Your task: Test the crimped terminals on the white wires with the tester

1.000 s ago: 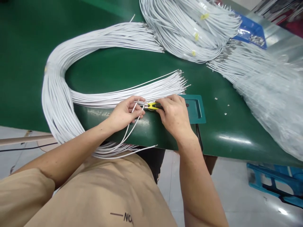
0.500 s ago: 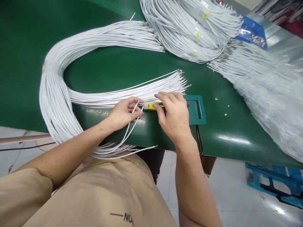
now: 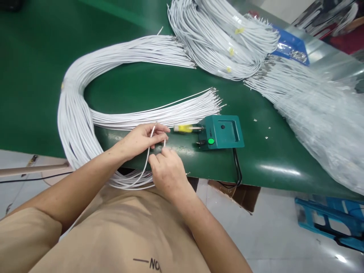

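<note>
My left hand is closed on a few thin white wires that hang over the near edge of the green table. My right hand sits just below it, its fingers pinched on the same wires. To their right a yellow connector is plugged into a small teal box with a green button. A big looped bundle of white wires lies behind my hands.
More white wire bundles with yellow tags lie at the back. A clear plastic bag of wires fills the right side. A black cable drops from the teal box over the edge. A blue stool stands on the floor.
My right hand has left the yellow connector at the teal box and come back and left to the wires under my left hand. The box's green button is now uncovered.
</note>
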